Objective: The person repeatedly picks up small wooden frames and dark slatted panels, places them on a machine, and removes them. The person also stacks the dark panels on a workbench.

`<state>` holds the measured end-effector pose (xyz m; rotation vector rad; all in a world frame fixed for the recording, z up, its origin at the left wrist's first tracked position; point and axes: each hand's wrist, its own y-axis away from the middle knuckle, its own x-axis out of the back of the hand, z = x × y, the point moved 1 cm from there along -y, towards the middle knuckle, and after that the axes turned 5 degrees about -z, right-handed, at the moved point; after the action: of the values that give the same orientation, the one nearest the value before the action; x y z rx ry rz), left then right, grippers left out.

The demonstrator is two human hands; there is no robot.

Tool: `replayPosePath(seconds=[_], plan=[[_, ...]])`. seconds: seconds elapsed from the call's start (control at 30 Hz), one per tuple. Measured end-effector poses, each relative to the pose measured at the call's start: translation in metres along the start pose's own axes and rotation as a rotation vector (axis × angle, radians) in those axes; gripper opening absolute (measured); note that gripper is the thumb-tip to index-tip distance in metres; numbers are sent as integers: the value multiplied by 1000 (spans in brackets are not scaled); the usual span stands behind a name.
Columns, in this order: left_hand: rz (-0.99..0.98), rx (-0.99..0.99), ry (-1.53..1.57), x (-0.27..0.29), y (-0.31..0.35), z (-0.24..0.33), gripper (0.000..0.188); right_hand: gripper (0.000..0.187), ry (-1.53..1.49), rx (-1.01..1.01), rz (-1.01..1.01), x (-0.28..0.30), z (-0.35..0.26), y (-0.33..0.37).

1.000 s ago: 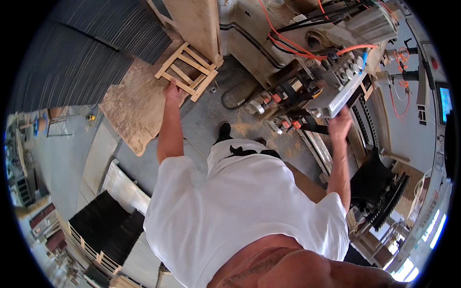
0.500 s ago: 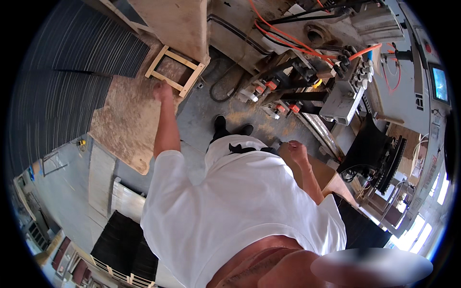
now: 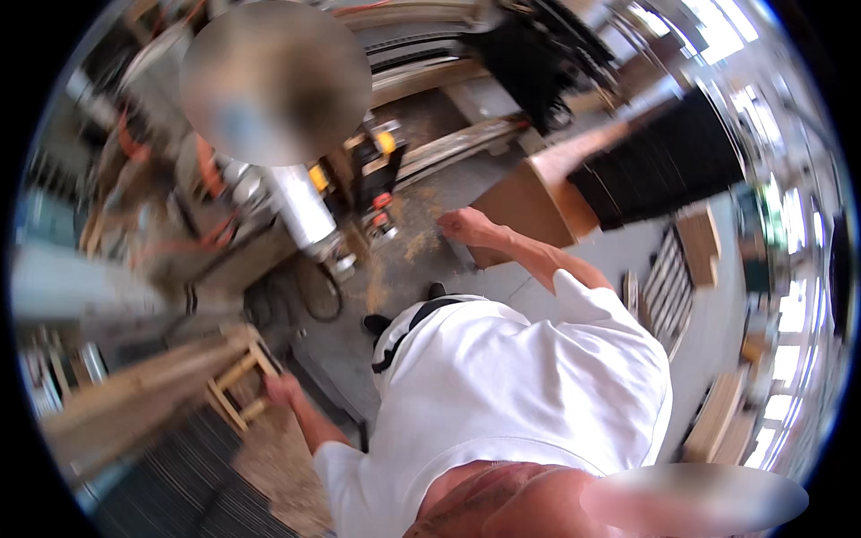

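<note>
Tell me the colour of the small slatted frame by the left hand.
Pale, unpainted wood; the frame shows in the head view.

Bright daylight glares at right; motion-blurred, rim-warped view.

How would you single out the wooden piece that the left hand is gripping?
Start at the blurred machine with orange hoses, then drop to the lower left. There the left hand holds a small open frame of pale wood slats; unlike the solid planks beside it, floor shows through it.

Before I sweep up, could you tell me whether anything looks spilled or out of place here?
Yes: sawdust lies scattered on the floor beside the machine, just ahead of the right hand. The picture is too blurred to judge anything else.
</note>
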<state>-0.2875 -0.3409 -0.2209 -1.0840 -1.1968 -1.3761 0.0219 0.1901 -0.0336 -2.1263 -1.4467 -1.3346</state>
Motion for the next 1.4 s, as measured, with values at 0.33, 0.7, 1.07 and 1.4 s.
replayPosePath(seconds=[0.33,0.7,1.07,1.4], plan=[[-118,183,-194,39,12,40,49,30,329,164,427,222,-10,100],[-173,-386,730,35,118,216,32,28,862,-501,842,543,108,344],[-368,-740,1319,165,132,492,21,40,781,-384,1051,526,102,346],[-799,-126,1894,165,-96,645,82,28,568,166,787,381,-58,208]])
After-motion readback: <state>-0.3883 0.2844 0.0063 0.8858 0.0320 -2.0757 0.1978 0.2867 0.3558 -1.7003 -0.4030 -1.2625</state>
